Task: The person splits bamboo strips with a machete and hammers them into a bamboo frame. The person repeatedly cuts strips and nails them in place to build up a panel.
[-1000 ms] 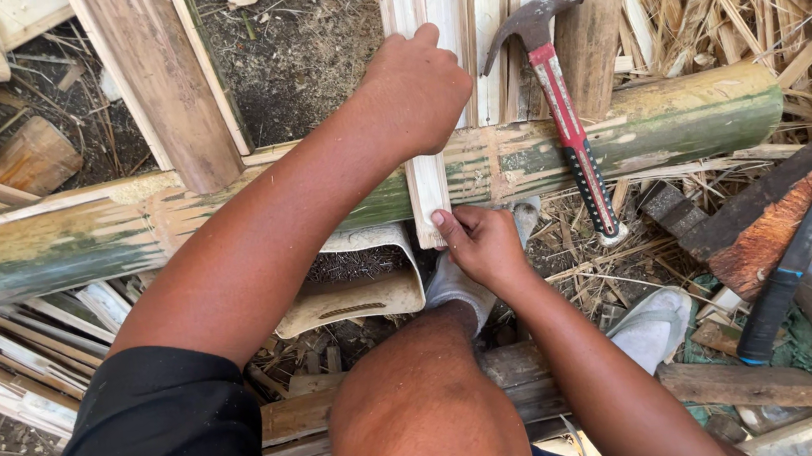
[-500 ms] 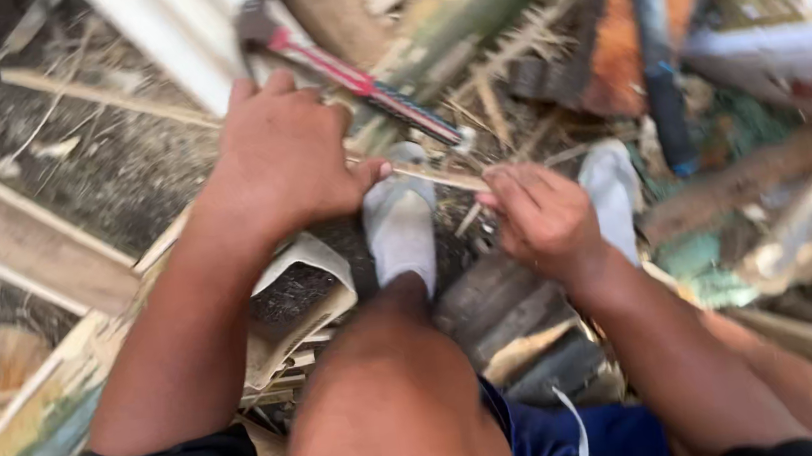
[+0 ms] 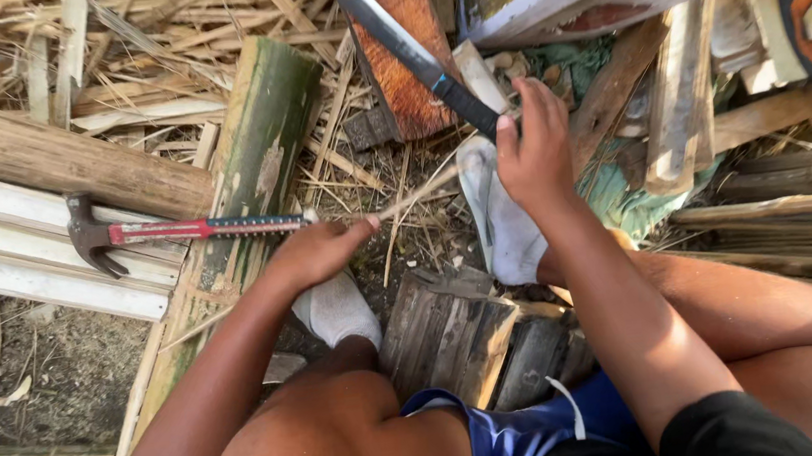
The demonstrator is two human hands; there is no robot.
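My left hand (image 3: 323, 252) pinches a thin bamboo sliver (image 3: 413, 195) that points up and to the right, just past the end of a red-handled claw hammer (image 3: 187, 229). The hammer lies across a green bamboo pole (image 3: 266, 137) and pale planks. My right hand (image 3: 536, 149) is closed over the black handle end of a long machete (image 3: 408, 52), whose blade runs up and to the left over a reddish board (image 3: 399, 18). Both feet, in white socks (image 3: 503, 223), rest between the hands.
A weathered wood block (image 3: 457, 333) sits under my legs. Bamboo strips and shavings (image 3: 155, 43) litter the ground. A round log (image 3: 47, 160) and white planks (image 3: 29, 273) lie at left. Boards and scrap wood (image 3: 685, 108) are piled at right.
The view has swung right. My right hand moved up from the sliver to the machete handle. My left hand now holds the sliver alone, beside the hammer.
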